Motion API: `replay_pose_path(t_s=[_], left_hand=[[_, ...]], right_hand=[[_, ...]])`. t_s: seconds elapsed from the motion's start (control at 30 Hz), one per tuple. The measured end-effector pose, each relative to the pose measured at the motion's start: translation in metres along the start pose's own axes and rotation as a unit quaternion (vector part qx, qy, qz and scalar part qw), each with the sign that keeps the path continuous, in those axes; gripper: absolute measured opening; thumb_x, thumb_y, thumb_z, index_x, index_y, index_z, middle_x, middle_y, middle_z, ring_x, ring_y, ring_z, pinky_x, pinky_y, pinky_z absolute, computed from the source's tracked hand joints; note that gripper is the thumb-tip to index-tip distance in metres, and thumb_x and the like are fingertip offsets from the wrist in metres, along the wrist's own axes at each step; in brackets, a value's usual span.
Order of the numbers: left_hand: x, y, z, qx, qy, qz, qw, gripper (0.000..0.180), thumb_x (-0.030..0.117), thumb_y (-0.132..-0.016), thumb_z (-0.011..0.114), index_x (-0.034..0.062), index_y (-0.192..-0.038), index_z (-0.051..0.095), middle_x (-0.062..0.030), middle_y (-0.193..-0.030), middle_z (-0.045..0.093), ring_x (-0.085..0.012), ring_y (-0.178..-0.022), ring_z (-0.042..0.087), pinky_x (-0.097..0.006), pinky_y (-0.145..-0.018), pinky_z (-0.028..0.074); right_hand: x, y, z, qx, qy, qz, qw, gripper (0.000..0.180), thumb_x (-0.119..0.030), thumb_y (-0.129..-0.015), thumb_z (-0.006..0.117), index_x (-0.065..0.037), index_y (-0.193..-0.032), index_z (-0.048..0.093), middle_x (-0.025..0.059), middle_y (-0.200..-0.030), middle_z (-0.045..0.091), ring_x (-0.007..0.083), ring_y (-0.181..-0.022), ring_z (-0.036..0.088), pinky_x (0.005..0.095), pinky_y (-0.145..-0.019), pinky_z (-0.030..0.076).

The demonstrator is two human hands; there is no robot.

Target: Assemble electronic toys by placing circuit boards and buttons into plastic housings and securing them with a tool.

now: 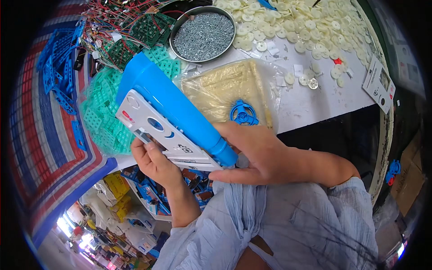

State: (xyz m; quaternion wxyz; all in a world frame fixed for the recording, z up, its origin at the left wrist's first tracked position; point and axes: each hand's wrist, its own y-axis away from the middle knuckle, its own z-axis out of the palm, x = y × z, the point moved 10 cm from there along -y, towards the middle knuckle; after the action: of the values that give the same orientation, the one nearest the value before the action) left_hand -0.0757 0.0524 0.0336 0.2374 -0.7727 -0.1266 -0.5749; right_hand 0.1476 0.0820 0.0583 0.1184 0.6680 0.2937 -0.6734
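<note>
Resting between both hands' fingers — blue-and-white toy housing (tilted).

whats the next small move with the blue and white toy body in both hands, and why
Probably press the white panel flat onto the blue body: the left hand grips the panel's lower edge, the right hand steadies the round blue end, and the panel's near edge seems to stand slightly off the body.

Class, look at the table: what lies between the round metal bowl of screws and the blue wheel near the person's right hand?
In the head view, between the bowl of screws and the blue wheel lies a clear plastic bag of cream-coloured parts; the wheel rests on its near end.
</note>
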Motion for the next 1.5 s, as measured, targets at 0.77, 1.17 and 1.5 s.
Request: replay_pose_path(t_s=[0.77, 1.17, 1.5], left_hand=[[-0.019, 0.020, -0.001, 0.044, -0.039, -0.040, 0.997, 0.035, 0.019, -0.103, 0.039, -0.0044, -0.129, 0.045, -0.0171, -0.121, 0.060, -0.0191, -0.106, 0.061, -0.032, -0.091, 0.052], [-0.023, 0.022, 0.007, 0.039, -0.053, -0.043, 0.997, 0.035, 0.022, -0.103, 0.038, -0.0038, -0.125, 0.047, -0.0138, -0.114, 0.059, -0.0175, -0.100, 0.060, -0.030, -0.085, 0.051], [-0.027, 0.021, 0.005, 0.045, -0.012, -0.049, 0.998, 0.040, 0.026, -0.104, 0.037, -0.0006, -0.131, 0.049, -0.0148, -0.116, 0.061, -0.0215, -0.103, 0.063, -0.036, -0.090, 0.052]], right_hand=[[-0.012, 0.015, 0.006, 0.106, 0.103, -0.152, 0.977, 0.088, -0.033, -0.083, 0.080, 0.008, -0.148, 0.036, 0.0163, -0.085, 0.066, 0.0284, -0.069, 0.066, 0.0354, -0.060, 0.053], [-0.009, 0.012, 0.003, 0.060, 0.099, -0.135, 0.984, 0.081, -0.016, -0.084, 0.077, 0.005, -0.150, 0.036, 0.0134, -0.088, 0.066, 0.0264, -0.071, 0.066, 0.0348, -0.062, 0.053], [0.017, 0.012, -0.002, 0.074, -0.026, -0.031, 0.996, 0.066, -0.016, -0.086, 0.076, 0.004, -0.141, 0.046, 0.0148, -0.097, 0.069, 0.0263, -0.080, 0.069, 0.0360, -0.072, 0.055]])
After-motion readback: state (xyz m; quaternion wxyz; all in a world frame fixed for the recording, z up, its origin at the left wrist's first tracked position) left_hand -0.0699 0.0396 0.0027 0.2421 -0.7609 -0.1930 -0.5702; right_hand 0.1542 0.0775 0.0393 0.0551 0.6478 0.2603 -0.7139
